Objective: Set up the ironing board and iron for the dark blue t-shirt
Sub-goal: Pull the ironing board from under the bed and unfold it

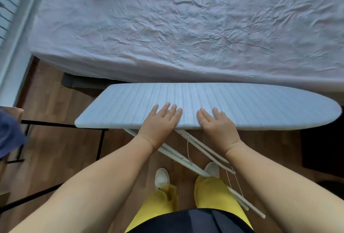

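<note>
Now | ironing board (242, 102) under hands; left (160, 121), right (216, 123) flat on near edge

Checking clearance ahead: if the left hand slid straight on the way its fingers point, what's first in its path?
Only more ironing board cover under the left hand, then the board's far edge; beyond it, the bed, probably lower.

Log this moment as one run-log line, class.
left hand: flat on ironing board | right hand: flat on board | iron: unseen
</note>
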